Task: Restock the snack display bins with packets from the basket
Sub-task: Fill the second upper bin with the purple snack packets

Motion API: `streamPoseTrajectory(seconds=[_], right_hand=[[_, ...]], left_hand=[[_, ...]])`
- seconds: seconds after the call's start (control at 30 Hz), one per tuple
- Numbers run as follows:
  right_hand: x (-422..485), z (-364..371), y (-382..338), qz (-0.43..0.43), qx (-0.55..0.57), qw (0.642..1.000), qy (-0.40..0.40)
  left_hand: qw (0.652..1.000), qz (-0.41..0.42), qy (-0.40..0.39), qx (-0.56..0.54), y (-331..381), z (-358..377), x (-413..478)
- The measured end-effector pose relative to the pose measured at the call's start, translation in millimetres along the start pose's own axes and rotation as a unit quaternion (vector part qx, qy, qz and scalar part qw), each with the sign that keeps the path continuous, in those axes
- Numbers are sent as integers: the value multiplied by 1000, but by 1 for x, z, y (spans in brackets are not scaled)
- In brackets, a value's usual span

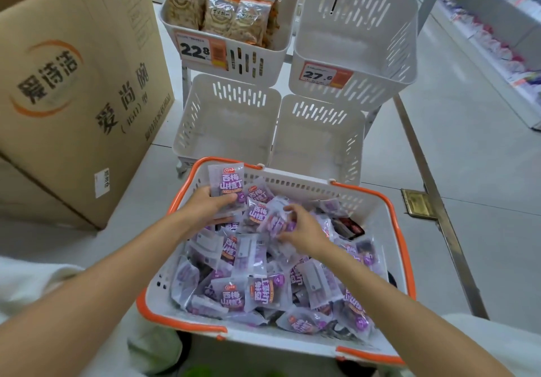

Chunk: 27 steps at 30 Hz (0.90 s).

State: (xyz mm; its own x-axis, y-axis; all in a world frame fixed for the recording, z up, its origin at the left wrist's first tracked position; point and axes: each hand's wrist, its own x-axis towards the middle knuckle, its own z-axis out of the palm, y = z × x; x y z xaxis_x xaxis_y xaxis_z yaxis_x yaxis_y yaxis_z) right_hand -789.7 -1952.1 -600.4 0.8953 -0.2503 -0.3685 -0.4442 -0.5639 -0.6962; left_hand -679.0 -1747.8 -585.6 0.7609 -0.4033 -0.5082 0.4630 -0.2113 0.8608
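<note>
The basket (pixel 307 184) stands on the floor right in front of the person, just before the low bins. It is full of purple packets (pixel 257 289) lying in all directions, so both hands can reach in from above without the body moving. The left hand (pixel 209 205) grips one packet (pixel 227 183) by its lower end and holds it upright over the far left corner of the basket; I think it is kept so to be apart from the pile and ready to go forward. The right hand (pixel 304 232) is in the middle of the pile with fingers curled round a second packet (pixel 273 221), which is blurred, so I cannot tell if it is one piece or two. Just behind the basket the low left bin (pixel 231 131) and the low right bin (pixel 316 142) are bare, and the top right bin (pixel 351 40), with a 27.6 tag (pixel 325 76), is bare also. Only the top left bin (pixel 248 63) has stock — brown packets (pixel 222 14) standing upright behind a 22.8 tag (pixel 200 50), probably so a customer sees the fronts. The restock seems at its start — nothing purple is in any bin yet. A big box (pixel 73 84) stands at the left, near the bins.
</note>
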Motion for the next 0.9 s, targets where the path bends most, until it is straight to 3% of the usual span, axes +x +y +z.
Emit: streamPoseTrajectory(seconds=[0.07,0.13,0.2,0.27,0.43,0.6,0.67,0.73,0.83,0.9], right_hand=[[2,-17,-18,-11,138,989,52],[3,-31,-40,-19,250,967,50],[4,-34,-58,-28,291,956,27],[5,-36,-71,-47,270,962,4],[21,-91,-85,-80,268,960,19],[40,-169,-116,-157,165,974,-16],[51,-202,-134,-191,128,973,8],[64,-234,-149,-236,139,959,74],[91,-278,-163,-241,149,934,217],[119,-294,-162,-213,82,934,275]], left_hand=[[1000,11,-8,-15,4,4,-4],[998,17,-50,-27,16,15,-9],[992,16,-116,-35,31,32,-12],[986,40,-163,-27,46,50,-10],[975,126,-176,50,87,50,12],[896,252,-259,258,162,59,39],[901,276,-209,262,194,68,55],[895,331,-112,277,226,77,70],[806,413,62,420,268,80,90],[767,401,84,494,282,74,114]])
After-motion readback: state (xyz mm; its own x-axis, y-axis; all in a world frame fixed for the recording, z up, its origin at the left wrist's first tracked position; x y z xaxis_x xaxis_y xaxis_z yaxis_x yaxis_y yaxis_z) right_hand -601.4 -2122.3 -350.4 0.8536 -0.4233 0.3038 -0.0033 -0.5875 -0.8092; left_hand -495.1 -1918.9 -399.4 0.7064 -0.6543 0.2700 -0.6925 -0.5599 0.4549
